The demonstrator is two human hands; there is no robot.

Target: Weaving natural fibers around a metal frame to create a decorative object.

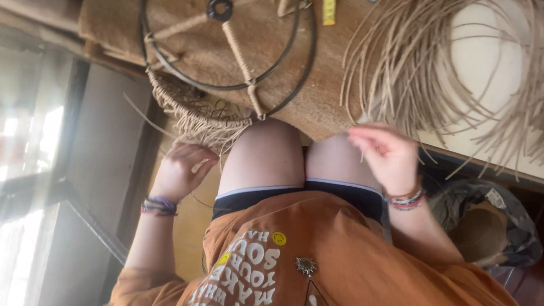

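A round black wire frame [291, 45] with cord-wrapped spokes lies on a brown mat just beyond my knees. Its near edge carries a strip of woven straw with loose ends [195, 117]. My left hand [178, 171] is curled beside my left thigh, fingers closed on the loose straw ends under that woven strip. My right hand [387, 154] is raised above my right knee, fingertips pinched on a thin pale strand from the big loop of straw strands [407, 73] on the right.
A yellow measuring tape [329, 7] lies at the far edge of the mat. The straw bundle rests on a pale board [486, 55]. A dark bag holding a brown bowl-shaped basket [483, 230] sits at my right. A bright window [18, 162] is on the left.
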